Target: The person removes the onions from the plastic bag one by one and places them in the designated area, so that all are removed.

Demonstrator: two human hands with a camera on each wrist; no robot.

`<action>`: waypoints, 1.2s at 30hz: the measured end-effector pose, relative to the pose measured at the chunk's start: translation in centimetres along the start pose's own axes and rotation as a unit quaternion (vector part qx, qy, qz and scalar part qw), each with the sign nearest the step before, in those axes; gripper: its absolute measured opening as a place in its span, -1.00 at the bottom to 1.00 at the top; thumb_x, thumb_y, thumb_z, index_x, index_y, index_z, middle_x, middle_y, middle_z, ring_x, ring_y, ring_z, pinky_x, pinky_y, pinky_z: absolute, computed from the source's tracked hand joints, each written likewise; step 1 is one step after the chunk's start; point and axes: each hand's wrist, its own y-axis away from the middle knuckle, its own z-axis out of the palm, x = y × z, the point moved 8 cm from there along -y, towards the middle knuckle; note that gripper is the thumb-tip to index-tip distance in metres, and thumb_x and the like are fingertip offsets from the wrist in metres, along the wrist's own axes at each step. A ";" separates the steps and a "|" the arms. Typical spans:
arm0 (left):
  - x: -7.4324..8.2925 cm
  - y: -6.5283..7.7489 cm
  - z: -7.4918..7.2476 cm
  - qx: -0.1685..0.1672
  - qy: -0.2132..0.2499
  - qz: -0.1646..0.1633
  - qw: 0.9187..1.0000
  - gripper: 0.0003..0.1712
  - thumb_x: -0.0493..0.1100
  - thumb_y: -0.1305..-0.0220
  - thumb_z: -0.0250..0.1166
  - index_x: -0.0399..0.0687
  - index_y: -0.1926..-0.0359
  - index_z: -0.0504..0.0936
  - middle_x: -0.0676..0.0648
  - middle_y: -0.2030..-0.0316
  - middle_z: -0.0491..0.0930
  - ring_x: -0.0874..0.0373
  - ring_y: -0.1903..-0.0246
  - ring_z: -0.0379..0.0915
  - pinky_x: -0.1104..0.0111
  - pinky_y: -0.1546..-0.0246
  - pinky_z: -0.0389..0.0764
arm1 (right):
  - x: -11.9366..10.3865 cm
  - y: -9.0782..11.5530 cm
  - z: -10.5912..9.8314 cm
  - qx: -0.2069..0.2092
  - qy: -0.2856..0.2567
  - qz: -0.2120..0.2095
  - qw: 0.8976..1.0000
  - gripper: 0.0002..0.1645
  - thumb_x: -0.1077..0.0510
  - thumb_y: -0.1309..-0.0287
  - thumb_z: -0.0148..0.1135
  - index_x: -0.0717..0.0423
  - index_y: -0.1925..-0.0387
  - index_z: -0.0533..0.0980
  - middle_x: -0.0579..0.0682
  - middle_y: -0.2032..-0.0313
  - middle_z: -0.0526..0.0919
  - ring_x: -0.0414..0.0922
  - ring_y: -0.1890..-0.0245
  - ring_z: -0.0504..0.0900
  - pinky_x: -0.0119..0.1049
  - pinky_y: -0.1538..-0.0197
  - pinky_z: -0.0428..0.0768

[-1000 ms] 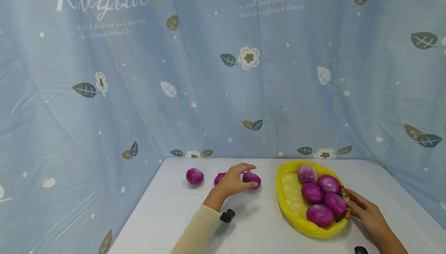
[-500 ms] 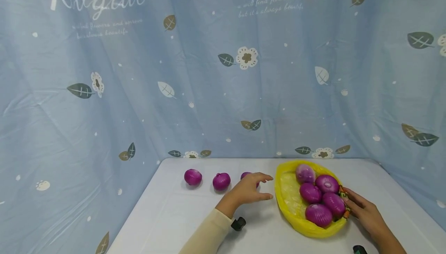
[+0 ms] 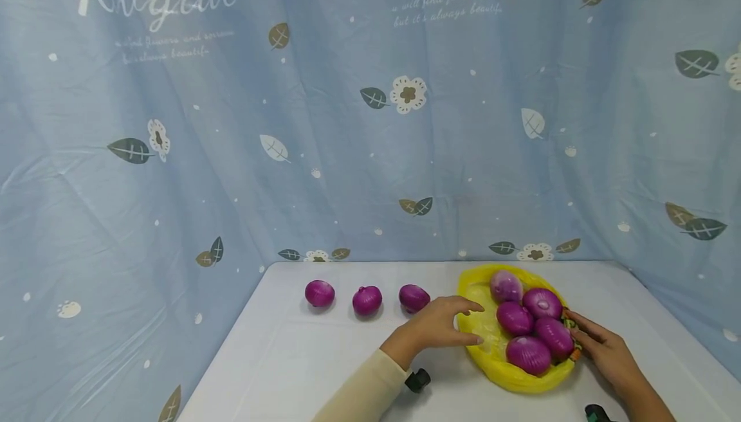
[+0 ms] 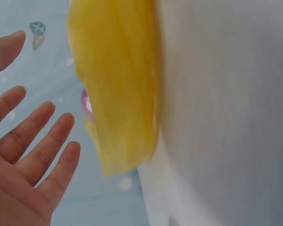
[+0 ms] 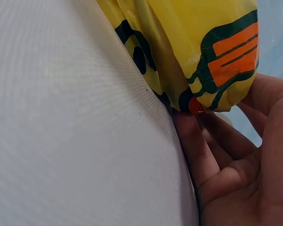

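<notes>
Here, we saw the yellow bag lower right in the head view, five onions inside; only the right wrist view plainly showed its orange print, the right hand pinching the bag. At lower centre, the left hand had its fingers spread.

A blue curtain (leaf-printed) round a white table suggests a screened-off booth.

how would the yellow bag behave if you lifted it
The bag looks floppy: its thin plastic shows folds in the right wrist view. It would probably tip towards the right hand, since its five onions bunch on that side. They look smooth and rounded, so they may roll.
</notes>
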 end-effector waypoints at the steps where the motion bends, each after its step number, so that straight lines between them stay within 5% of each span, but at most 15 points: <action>1: 0.1 -0.1 0.3 -0.001 0.006 -0.005 1.000 -0.36 0.25 -0.16 0.35 0.24 -0.25 0.50 0.26 -0.11 0.51 0.36 0.00 0.46 0.51 -0.02 0.43 | -0.1 0.0 0.1 -0.001 0.000 -0.003 1.000 -0.13 -0.29 -0.39 -0.05 0.24 -0.44 0.12 0.37 -0.40 0.06 0.37 -0.34 0.10 -0.62 0.16 0.49; 9: 1.1 -0.8 2.0 -0.019 0.017 -0.024 0.999 -0.32 0.27 -0.14 0.37 0.29 -0.27 0.49 0.31 -0.11 0.50 0.44 0.07 0.46 0.58 0.11 0.44 | -0.1 0.0 0.6 -0.006 -0.003 0.002 1.000 -0.09 -0.31 -0.37 -0.04 0.24 -0.45 0.12 0.37 -0.40 0.08 0.38 -0.35 0.06 -0.65 0.17 0.47; 15: 2.1 -1.4 2.9 -0.037 0.028 -0.030 0.998 -0.34 0.24 -0.11 0.40 0.28 -0.24 0.52 0.30 -0.09 0.50 0.46 0.09 0.44 0.63 0.16 0.42 | -0.2 0.0 0.4 -0.004 0.011 -0.001 1.000 -0.11 -0.29 -0.39 -0.06 0.25 -0.45 0.12 0.36 -0.40 0.09 0.39 -0.34 0.07 -0.37 0.00 0.56; 22: 2.6 -1.8 4.2 -0.058 0.002 -0.018 0.998 -0.35 0.24 -0.08 0.43 0.32 -0.22 0.53 0.35 -0.06 0.47 0.50 0.13 0.40 0.68 0.21 0.35 | -0.5 -0.1 0.5 0.000 0.004 -0.012 1.000 -0.11 -0.29 -0.37 -0.02 0.26 -0.44 0.14 0.37 -0.39 0.11 0.37 -0.33 0.11 -0.62 0.14 0.48; 36: 3.8 -2.8 5.9 -0.085 -0.021 -0.011 0.996 -0.35 0.29 -0.09 0.39 0.39 -0.22 0.50 0.35 -0.09 0.44 0.54 0.08 0.36 0.69 0.13 0.33 | -0.3 0.2 -0.1 0.001 0.019 0.010 1.000 -0.11 -0.28 -0.39 -0.04 0.27 -0.44 0.12 0.40 -0.39 0.09 0.39 -0.33 0.11 -0.11 -0.04 0.57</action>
